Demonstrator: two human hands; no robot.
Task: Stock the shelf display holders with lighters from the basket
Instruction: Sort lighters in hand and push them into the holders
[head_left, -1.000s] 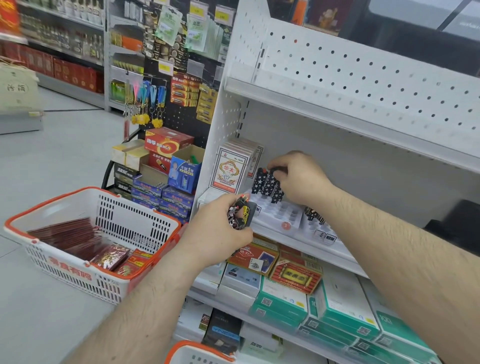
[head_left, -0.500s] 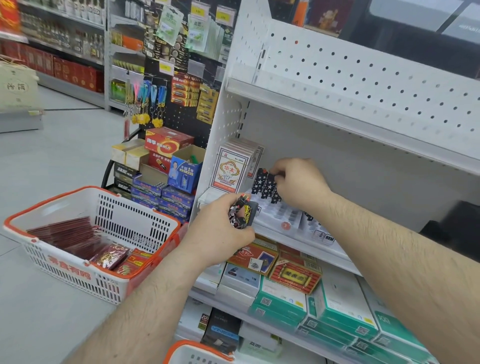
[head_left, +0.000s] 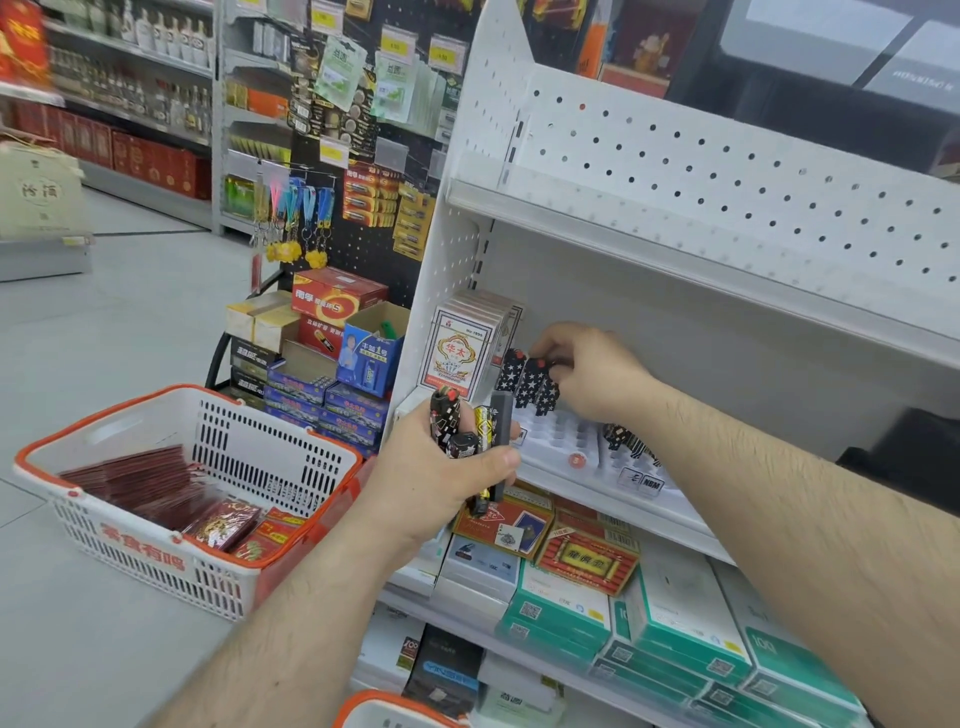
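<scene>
1. R hand (head_left: 592, 374) was at the back-left corner of the white display holder (head_left: 563, 441) on the middle shelf (head_left: 613, 506), fingers curled round the top of a star-print lighter (head_left: 540, 387). Compared w/ a sec earlier it had shifted slightly up and left along the row; the lighter stood upright next to another star-print one (head_left: 511, 371), touching or nearly so.

2. Couldn't tell if the held lighter was fully seated in its slot; its base was hidden behind the tray's front cells.

3. L hand (head_left: 441, 478) held in front of the shelf edge as before, fist wrapped round a bunch of spare lighters (head_left: 470, 434): patterned black ones, a yellow-black one, a plain grey one. Bundle looked the same size as half a sec ago, so no new piece drawn from it yet.

4. More dark patterned lighters (head_left: 626, 439) sat in the holder's right part, half covered by my R forearm. Many slots between the two groups looked unfilled.

5. Orange-rimmed basket (head_left: 208, 566) sat on the floor to the left, near the shelf end, holding red packets; no lighters visible in it from here.

6. Judgement: one more lighter going in, back row growing rightward; task early-to-mid, plenty of slots left. Next likely needs the R hand to let go and take one from the L bundle.
</scene>
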